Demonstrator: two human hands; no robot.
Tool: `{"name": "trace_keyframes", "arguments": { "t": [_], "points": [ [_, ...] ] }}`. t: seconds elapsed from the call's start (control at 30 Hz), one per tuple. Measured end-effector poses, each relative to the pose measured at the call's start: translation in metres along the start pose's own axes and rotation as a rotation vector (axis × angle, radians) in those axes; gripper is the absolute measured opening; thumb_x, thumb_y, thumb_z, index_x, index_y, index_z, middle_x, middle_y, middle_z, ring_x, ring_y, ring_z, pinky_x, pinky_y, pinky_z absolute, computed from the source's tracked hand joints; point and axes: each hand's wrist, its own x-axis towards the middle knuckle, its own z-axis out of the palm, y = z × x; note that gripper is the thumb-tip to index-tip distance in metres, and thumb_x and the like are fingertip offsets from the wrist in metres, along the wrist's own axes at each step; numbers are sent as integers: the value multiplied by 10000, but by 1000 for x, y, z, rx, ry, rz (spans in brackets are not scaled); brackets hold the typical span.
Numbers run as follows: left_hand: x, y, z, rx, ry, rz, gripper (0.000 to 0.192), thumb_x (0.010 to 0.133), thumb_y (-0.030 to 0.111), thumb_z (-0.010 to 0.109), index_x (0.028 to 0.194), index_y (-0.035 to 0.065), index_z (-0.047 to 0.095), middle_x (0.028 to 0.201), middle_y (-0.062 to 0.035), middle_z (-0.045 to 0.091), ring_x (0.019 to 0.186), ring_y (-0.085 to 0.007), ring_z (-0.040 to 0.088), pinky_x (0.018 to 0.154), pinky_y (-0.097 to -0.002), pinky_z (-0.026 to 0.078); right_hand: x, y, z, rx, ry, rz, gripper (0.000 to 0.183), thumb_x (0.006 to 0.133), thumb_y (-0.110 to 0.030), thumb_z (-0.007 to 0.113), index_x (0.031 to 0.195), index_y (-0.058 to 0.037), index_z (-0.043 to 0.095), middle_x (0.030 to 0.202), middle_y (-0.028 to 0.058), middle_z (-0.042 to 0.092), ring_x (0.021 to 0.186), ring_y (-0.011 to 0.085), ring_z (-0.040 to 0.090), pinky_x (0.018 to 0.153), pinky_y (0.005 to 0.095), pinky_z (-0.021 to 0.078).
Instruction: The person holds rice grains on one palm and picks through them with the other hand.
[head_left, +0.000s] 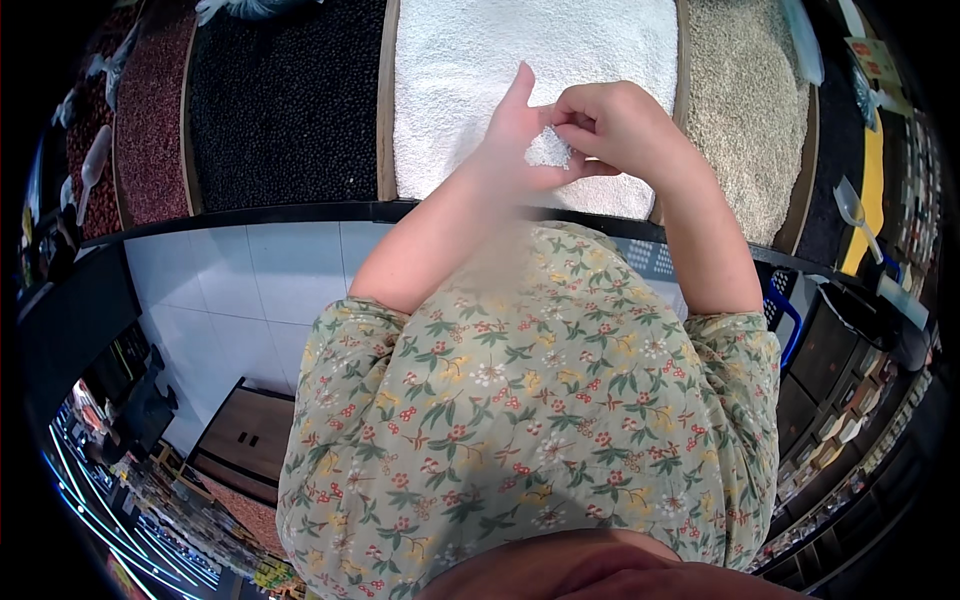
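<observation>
My left hand (544, 142) is palm up over a bin of white rice (465, 82), with its thumb stretched out. A small heap of white rice grains (550, 150) lies on its palm. Over that palm, my right hand (611, 131) has its thumb and index finger pinched together at the edge of the heap. The fingertips are partly hidden, so I cannot tell whether grains are between them. A blurred patch covers part of my left wrist and forearm.
Wooden dividers (386, 97) separate the rice from black beans (285, 105) on the left and pale beige grains (742, 112) on the right. Further left are dark red grains (154, 112) and a clear scoop (94, 165). Another scoop (851, 206) lies far right. The bins' black front edge (300, 214) runs before me.
</observation>
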Motion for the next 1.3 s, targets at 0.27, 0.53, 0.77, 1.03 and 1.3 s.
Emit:
{"name": "trace_keyframes", "arguments": {
  "t": [0.27, 0.53, 0.77, 1.03, 1.3],
  "points": [
    [8, -2, -16, 409, 45, 188, 360, 997, 200, 506, 1209, -86, 457, 1082, -110, 587, 1060, -153, 574, 1064, -401, 452, 3, 1, 6, -133, 37, -88, 106, 818, -70, 669, 902, -6, 685, 674, 90, 658, 584, 183, 651, 563, 302, 527],
    [-2, 6, 4, 91, -154, 98, 924, 937, 702, 38, 1461, -10, 310, 1310, -204, 452, 1219, -381, 482, 1100, -493, 397, -10, 20, 3, 814, 214, 41, 70, 897, -110, 555, 907, -45, 579, 784, 31, 609, 670, 129, 617, 523, 248, 469],
    [0, 15, -4, -93, -286, 96, 956, 889, 779, 117, 1536, 78, 168, 1446, -296, 367, 1305, -441, 391, 1115, -608, 214, -20, 45, 1, 1457, 71, 98, 24, 889, -52, 539, 893, -50, 562, 796, 46, 603, 604, 76, 507, 500, 187, 399],
    [3, 14, -5, -151, -330, 79, 963, 884, 787, 113, 1540, 85, 160, 1454, -303, 361, 1290, -436, 415, 1136, -596, 184, -21, 45, 9, 1541, 2, 54, 68, 859, -12, 515, 884, -34, 575, 771, 49, 598, 609, 93, 510, 489, 216, 408],
    [4, 10, -16, 2, -327, 87, 955, 895, 778, 125, 1540, 77, 185, 1399, -249, 447, 1298, -384, 423, 1130, -545, 230, -17, 20, 21, 927, 162, 132, 96, 883, -53, 590, 936, 23, 618, 840, 93, 662, 683, 104, 607, 558, 232, 507]
  ]
}}
